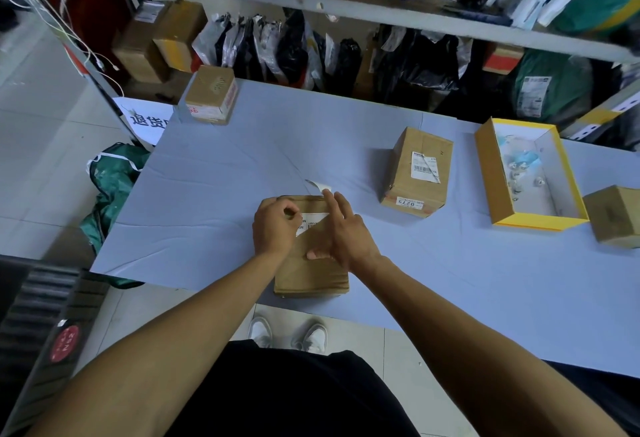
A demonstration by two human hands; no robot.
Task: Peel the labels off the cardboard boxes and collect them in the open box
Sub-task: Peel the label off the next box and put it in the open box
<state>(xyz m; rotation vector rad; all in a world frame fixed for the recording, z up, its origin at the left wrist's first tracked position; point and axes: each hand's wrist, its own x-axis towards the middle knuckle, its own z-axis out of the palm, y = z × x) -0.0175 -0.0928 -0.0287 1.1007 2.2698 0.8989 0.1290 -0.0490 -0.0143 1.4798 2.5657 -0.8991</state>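
Observation:
A flat cardboard box (311, 274) lies at the table's front edge, right in front of me. Its white label (313, 219) shows between my hands, partly lifted. My left hand (275, 227) rests curled on the box's upper left, fingers at the label's left edge. My right hand (346, 234) lies over the box's right side with its thumb pressed on the cardboard. Its fingertips hold a curled white strip of label (320, 186) raised past the box's far edge. The open yellow box (485, 173) stands at the right with several scraps inside.
A labelled cardboard box (415, 173) stands between me and the yellow box. Another carton (211, 95) sits at the far left corner, and one more (614, 216) at the right edge. Shelves packed with parcels run behind the table. A green bag (110, 194) lies on the floor at the left.

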